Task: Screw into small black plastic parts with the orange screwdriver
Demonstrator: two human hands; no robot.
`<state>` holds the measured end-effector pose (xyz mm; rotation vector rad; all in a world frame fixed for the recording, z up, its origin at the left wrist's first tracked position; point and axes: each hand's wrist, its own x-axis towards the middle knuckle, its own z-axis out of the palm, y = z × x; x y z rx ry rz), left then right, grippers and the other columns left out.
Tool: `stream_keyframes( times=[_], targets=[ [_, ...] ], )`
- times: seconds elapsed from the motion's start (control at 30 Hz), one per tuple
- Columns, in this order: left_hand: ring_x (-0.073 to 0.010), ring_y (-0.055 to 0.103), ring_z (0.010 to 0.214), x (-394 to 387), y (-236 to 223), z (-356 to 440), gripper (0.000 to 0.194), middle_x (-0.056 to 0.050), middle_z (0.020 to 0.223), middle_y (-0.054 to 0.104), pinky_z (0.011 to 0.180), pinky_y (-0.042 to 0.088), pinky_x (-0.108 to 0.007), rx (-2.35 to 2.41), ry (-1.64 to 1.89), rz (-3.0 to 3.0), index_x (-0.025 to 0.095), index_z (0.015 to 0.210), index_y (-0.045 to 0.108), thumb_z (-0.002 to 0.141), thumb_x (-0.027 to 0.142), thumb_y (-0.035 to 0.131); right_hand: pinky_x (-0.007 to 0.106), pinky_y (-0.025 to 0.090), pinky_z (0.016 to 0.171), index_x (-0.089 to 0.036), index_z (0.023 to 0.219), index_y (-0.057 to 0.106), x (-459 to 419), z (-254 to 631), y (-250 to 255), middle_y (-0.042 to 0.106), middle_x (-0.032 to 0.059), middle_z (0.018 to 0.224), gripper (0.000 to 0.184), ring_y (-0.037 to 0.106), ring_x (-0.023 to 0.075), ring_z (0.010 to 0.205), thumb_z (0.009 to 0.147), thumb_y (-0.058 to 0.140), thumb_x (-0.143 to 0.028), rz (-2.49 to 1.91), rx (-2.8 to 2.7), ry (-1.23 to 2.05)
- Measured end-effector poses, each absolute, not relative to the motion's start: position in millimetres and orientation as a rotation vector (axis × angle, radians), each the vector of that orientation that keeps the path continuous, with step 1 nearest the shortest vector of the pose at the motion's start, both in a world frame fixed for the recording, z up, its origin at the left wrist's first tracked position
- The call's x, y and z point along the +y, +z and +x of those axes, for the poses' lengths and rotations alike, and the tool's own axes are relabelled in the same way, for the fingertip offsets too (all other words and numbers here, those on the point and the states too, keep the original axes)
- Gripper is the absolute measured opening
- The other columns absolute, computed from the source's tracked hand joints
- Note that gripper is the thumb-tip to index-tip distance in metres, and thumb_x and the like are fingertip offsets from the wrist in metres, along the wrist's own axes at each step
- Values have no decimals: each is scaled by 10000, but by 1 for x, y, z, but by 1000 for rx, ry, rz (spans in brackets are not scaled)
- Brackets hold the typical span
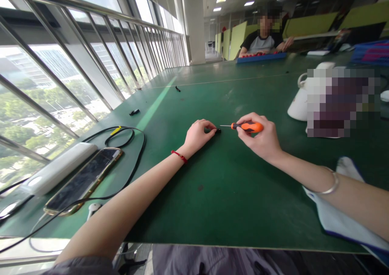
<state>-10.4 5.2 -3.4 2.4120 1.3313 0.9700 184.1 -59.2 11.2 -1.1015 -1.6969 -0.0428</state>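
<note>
My left hand [199,135] rests on the green tabletop, thumb and finger pinched on a small black piece [218,131]. The piece is too small to name. To its right, my right hand [261,139] grips an orange and black screwdriver [251,127] by its handle. The thin shaft points left and its tip sits close to the black piece. Whether the tip touches it I cannot tell.
Left on the green table [194,210] lie a phone [86,181], a white power bank [62,167], a black cable [142,145] and an earbud [93,209]. A white jug [298,104] and a cloth [334,210] are right. Across sits a person [263,44] behind a blue tray [261,58].
</note>
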Motion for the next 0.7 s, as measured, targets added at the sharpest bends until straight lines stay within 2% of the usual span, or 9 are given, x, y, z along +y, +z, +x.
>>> stream_keyframes(
  times=[0.7],
  targets=[
    [-199, 610, 881, 1, -2, -7, 121, -32, 904, 684, 767, 475, -302, 1366, 907, 2605, 195, 848, 691, 793, 231, 589, 339, 471, 661, -238, 712, 554, -61, 185, 13, 641, 14, 732, 54, 591, 202, 696, 719, 605, -224, -1050, -1630, 28]
  ],
)
